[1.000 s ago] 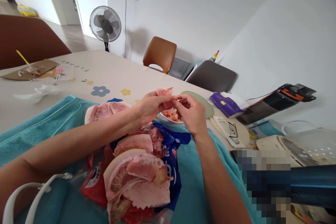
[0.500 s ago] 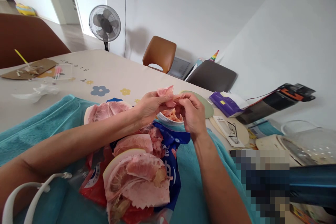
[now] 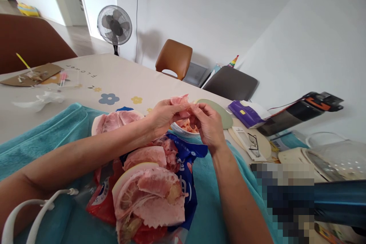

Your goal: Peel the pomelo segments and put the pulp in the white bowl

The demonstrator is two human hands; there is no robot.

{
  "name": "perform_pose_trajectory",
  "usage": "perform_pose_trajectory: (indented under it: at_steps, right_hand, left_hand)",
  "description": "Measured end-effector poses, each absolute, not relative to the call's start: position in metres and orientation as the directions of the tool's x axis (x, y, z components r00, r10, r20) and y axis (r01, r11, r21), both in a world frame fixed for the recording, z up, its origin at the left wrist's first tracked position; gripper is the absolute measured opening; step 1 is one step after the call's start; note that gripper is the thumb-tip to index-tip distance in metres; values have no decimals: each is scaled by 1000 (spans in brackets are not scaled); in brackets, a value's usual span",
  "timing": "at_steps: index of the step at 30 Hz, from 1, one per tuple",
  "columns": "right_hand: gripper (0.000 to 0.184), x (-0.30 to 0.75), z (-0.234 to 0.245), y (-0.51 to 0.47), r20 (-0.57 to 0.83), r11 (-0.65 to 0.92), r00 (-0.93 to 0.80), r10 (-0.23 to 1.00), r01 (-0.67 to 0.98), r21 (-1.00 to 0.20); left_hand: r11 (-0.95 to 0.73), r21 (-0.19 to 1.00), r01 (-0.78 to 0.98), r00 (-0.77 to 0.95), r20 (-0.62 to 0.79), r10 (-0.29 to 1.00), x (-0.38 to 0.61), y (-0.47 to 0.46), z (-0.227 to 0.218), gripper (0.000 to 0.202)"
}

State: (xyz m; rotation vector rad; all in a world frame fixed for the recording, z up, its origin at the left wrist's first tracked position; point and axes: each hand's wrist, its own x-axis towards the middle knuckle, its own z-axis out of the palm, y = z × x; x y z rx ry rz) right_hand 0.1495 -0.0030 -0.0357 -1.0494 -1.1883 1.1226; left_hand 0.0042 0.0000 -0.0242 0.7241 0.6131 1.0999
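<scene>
1. While pinched from both sides, lifted clear of the tabletop [image 3: 120,80]: a pink pomelo segment [image 3: 179,101], ragged membrane at its top, right between the two hands.
2. Left hand [image 3: 164,116]: fingers curled narrow, thumb and fingertips closed on the segment's left side.
3. Right hand [image 3: 208,126]: equally narrow, fingertips pinching the segment's right side, back of the hand toward the camera. Fingertips of the two hands almost meeting.
4. Directly beneath the hands: a white bowl [image 3: 176,129] with pink flesh pieces inside, largely hidden by the right hand.
5. Nearer the body than the hands: a blue printed bag [image 3: 187,152] spread over a teal towel [image 3: 42,137], carrying a large peeled pomelo half [image 3: 151,194]. Just beside the left wrist: a second opened piece [image 3: 114,120].
6. Out past the right hand, well apart from the fruit: a purple packet [image 3: 247,113] and a pair of glasses [image 3: 254,143].
7. Likely trouble: flesh tearing unevenly and dropping beside the bowl, onto bag or towel. Probable cause: soft pulp, clinging membrane, a sharp pull, and a bowl half hidden from sight.
8. Also possible: juice on the fingertips and a slipping grip, brought on by squeezing too firmly.
9. Lesser risk: left forearm sinking onto the opened piece beside it.
</scene>
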Motion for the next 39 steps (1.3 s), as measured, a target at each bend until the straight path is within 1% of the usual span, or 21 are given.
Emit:
perform_pose_trajectory:
  at_steps: [5,8,12,16,20,25,29,32,34,37,39]
  right_hand:
    - [23,152,-31,-5,126,125,-4,992,-144,-982]
    - [21,151,-31,-5,83,85,16,996,-206,-975]
    - [16,149,-32,-3,25,32,27,999,-291,-956]
    - [14,145,-35,-2,29,44,46,999,-383,-923]
    - [13,142,-38,-2,55,77,63,996,-422,-903]
    - [11,145,-36,-1,35,45,30,999,-475,-879]
    - [12,148,-33,-2,35,17,-31,999,-456,-890]
    - [11,148,-33,-3,4,1,-6,1000,-393,-920]
    - [12,148,-33,-3,-18,-24,-20,1000,-377,-926]
    - [14,150,-33,-2,-28,-68,-108,994,-383,-921]
    - [14,151,-33,-1,-26,-65,-110,994,-370,-927]
  left_hand:
    - [302,766,-568,363,-96,927,3,4,-27,13]
    - [333,739,-586,368,-123,922,3,5,-28,13]
    - [341,699,-629,383,-102,918,4,7,-28,9]
    - [332,673,-661,376,-86,923,4,9,-27,8]
    - [326,648,-688,379,-62,923,4,8,-25,10]
    - [356,603,-713,409,-55,911,5,3,-22,11]
    - [338,635,-695,407,-41,913,5,1,-21,10]
    - [297,700,-649,387,-32,922,3,3,-22,9]
    - [288,728,-623,397,-24,918,2,6,-23,11]
    - [296,740,-604,423,-17,906,0,10,-25,15]
    - [305,743,-596,421,-33,906,-1,11,-25,14]
